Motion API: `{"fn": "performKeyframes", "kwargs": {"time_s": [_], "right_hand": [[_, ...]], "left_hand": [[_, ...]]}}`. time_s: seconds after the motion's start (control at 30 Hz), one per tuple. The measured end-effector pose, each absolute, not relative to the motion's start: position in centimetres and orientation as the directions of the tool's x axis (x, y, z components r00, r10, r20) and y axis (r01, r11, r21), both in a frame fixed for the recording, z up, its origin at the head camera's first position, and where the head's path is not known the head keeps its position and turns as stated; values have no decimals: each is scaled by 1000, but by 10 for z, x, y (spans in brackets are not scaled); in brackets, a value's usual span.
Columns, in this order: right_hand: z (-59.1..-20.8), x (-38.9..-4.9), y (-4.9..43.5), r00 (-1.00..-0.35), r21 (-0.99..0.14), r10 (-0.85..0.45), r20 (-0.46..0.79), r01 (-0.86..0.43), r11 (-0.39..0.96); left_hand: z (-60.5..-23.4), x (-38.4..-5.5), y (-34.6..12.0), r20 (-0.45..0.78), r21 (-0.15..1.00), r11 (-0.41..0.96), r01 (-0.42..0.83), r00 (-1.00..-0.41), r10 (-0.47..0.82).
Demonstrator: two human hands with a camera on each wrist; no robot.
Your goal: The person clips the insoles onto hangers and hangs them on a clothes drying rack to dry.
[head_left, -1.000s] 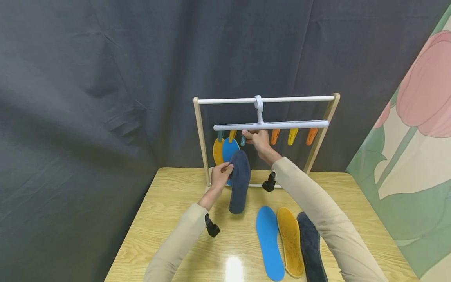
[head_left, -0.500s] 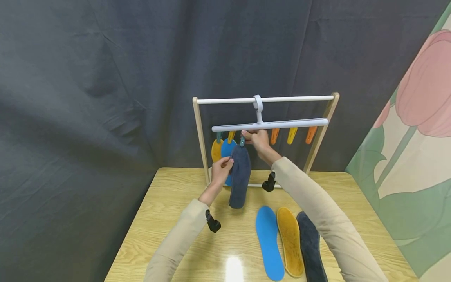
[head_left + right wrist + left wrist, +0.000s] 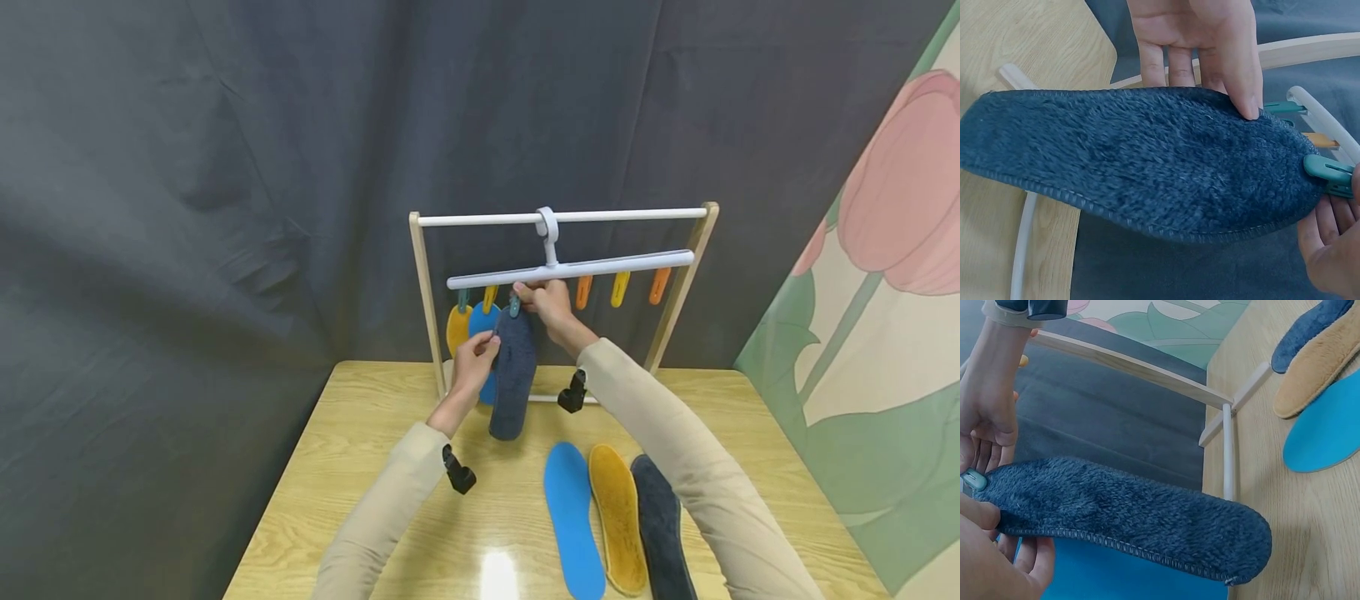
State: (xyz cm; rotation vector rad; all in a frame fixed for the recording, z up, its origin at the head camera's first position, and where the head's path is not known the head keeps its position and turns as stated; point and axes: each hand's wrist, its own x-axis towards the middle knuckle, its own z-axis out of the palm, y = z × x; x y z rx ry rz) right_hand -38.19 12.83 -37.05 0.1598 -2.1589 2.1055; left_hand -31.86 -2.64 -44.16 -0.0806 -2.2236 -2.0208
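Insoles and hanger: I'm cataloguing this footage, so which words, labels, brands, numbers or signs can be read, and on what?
None: no text can be read in any view.
The held dark insole, green clip, hanger, blue insole and yellow insole show no visible lettering.
The flowered backdrop bears only a picture.

Gap under right-side clips [image 3: 621, 279]; dark insole [image 3: 513, 375], left hand [image 3: 474, 364], right hand [image 3: 552, 303] block mid-left rack [image 3: 480, 220]; right sleeve [image 3: 675, 425] overhangs worktop [image 3: 375, 417].

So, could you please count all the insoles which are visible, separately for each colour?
Bright blue insoles: 2
Yellow-brown insoles: 2
Dark blue insoles: 2
Total: 6
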Motion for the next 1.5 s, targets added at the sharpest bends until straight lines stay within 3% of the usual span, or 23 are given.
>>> {"fn": "performKeyframes", "kwargs": {"time_s": [0.83, 1.5], "right_hand": [[-373, -378, 127, -984, -990, -115, 138, -140, 10], [-379, -383, 134, -991, -991, -66, 119, -122, 52]], "left_hand": [[-440, -321, -27, 118, 986, 131, 105, -989, -91], [-469, -312, -38, 80, 994, 76, 77, -996, -37]]}}
